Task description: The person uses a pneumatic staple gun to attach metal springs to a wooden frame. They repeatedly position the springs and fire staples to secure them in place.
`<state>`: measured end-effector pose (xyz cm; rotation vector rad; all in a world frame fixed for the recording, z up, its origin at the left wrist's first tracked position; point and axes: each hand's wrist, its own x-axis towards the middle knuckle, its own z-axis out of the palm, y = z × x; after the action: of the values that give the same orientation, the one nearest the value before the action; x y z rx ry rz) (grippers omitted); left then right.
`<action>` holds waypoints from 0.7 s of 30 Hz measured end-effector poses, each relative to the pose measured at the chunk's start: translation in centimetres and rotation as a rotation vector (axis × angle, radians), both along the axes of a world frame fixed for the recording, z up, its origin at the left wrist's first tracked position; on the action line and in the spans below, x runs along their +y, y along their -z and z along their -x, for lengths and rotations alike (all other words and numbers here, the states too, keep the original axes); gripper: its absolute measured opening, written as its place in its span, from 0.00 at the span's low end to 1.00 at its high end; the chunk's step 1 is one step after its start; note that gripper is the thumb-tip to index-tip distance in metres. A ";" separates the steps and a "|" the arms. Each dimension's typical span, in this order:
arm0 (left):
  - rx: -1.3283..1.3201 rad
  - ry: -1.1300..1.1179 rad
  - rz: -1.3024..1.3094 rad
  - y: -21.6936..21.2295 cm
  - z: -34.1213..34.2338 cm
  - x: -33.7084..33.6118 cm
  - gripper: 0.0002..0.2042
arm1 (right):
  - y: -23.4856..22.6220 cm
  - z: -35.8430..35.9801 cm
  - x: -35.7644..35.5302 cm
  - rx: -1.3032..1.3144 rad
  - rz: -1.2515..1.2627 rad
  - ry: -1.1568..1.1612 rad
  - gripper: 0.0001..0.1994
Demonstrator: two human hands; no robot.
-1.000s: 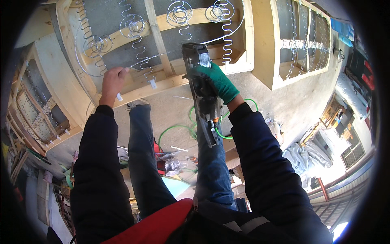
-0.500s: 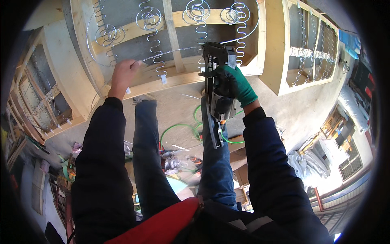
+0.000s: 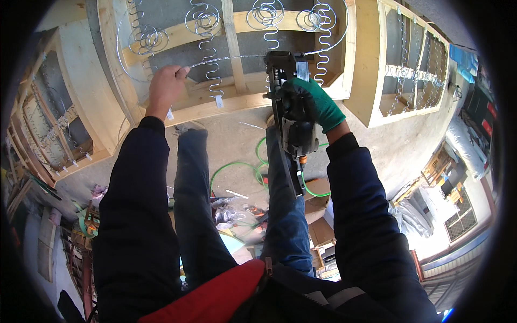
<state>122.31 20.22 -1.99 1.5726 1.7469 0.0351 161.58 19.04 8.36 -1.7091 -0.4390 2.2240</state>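
My bare left hand (image 3: 165, 89) is closed, pinching a twisted silvery wire (image 3: 230, 57) between thumb and fingers. That wire runs across several zigzag springs (image 3: 210, 69) toward the gun's head and loops up at both sides. In a green and black glove, my right hand (image 3: 314, 104) grips a black air nail gun (image 3: 299, 138) with a long magazine slanting down toward me. The gun's head lies over the wire and one spring, hiding where they meet. The springs are fixed by white clips (image 3: 219, 101) to the front rail of a wooden frame (image 3: 207, 112).
More sprung wooden frames stand at the left (image 3: 81, 81) and right (image 3: 367, 70). A green air hose (image 3: 219, 171) coils on the floor between my legs. Plastic scraps (image 3: 226, 215) and cardboard (image 3: 321, 232) lie nearer me. Grey plastic sheeting (image 3: 414, 218) is heaped at the right.
My left hand has moved slightly up, still pinching the wire. The nail gun has shifted a little, its lower end swinging right.
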 end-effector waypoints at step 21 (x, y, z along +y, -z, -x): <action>-0.033 0.053 -0.049 1.3 0.6 -0.3 0.21 | 1.8 0.4 0.6 -0.053 0.021 0.126 0.17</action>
<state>121.71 19.91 -3.32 1.6438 1.6895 0.0784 161.13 19.64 6.54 -1.7590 -0.3111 2.1060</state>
